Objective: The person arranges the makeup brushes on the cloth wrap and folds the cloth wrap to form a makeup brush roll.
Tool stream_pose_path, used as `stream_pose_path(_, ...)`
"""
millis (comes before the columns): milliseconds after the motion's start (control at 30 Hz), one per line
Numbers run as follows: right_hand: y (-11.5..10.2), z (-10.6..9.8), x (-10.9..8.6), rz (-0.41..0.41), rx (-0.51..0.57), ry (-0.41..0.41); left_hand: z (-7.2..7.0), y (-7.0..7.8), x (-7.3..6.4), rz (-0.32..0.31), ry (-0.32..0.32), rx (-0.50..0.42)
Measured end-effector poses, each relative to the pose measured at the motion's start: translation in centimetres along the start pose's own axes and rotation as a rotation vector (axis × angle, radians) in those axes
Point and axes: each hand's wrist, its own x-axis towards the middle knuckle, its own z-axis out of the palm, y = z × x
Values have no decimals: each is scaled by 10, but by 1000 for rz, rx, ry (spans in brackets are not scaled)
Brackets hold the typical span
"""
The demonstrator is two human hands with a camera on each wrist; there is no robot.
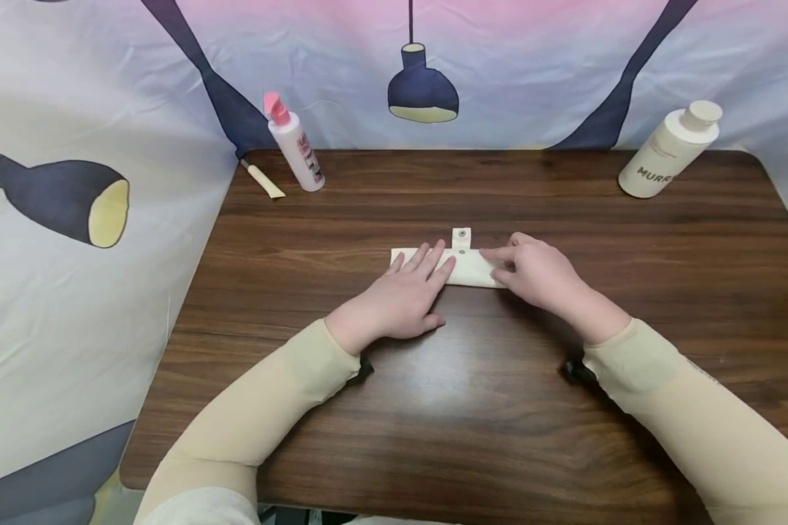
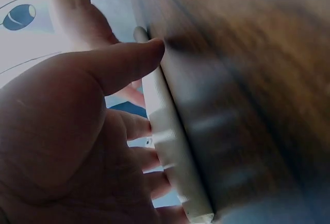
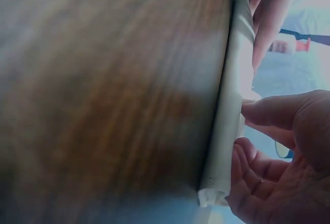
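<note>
A long white folded pouch lies flat on the table, with a snap-button tab sticking out from its far edge. Spread fingers of my left hand rest on its left part, with the thumb apart, near the table. At the right part, my right hand holds the pouch, thumb on its surface and index finger along the far edge. In the right wrist view, the other fingers curl against the pouch near its end. The near long edge looks thick and rounded in both wrist views.
A white pump bottle with a pink head stands at the back left. Beside it lies a small cream-coloured tube. A large white bottle stands at the back right. Patterned cloth hangs behind the wooden table.
</note>
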Motion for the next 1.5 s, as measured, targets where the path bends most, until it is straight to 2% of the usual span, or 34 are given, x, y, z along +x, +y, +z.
stream_pose_path(233,6,3,1,-11,50,6,1,-5,0,23,2,-76)
stream_pose_path(533,7,-3,6,26,157,-73,0,-8,2,33,-17,-103)
stream_pose_path(633,5,-8,13,41,245,-85,-2,-8,1,41,-16,-115)
stream_pose_path(833,-9,-8,38,110,472,-8,-2,-8,-9,46,-1,-112)
stream_pose_path(933,-16,-8,49,173,594,-39,-4,-7,-18,44,-10,-104)
stream_pose_path(1000,-18,-9,54,191,632,-61,-6,-6,-21,47,-12,-107)
stream_pose_path(1133,-17,-6,57,194,632,-65,-6,-6,-22,52,-17,-112)
stream_pose_path(1367,-16,-1,49,101,439,-30,-6,-8,-20,51,-19,-101)
stream_pose_path(1500,-18,3,48,77,394,-8,-4,-9,-21,52,-14,-99)
